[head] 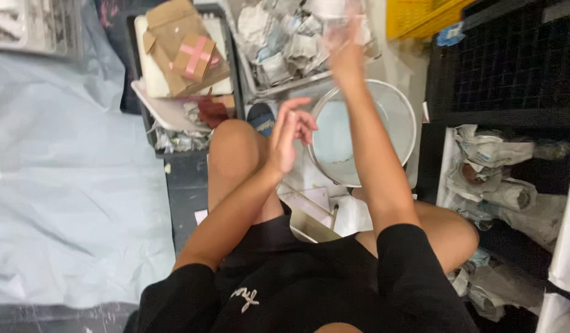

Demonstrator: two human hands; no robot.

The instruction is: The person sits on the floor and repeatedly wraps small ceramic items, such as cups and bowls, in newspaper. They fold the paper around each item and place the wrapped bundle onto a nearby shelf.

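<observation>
Left hand [290,134] open beside round bowl [383,105], rim facing up

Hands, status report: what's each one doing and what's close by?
Right hand raised, gripping a clear glass item, blurred. Left hand open, empty, above the round glass bowl. Crumpled newspaper just behind.

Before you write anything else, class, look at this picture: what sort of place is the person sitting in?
Probably a packing or storage workroom. Crates hold newspaper-wrapped bundles, more wrapped items fill a dark shelf, and taped cardboard lies in a bin. The right hand lifts a clear item near the crumpled paper.
</observation>
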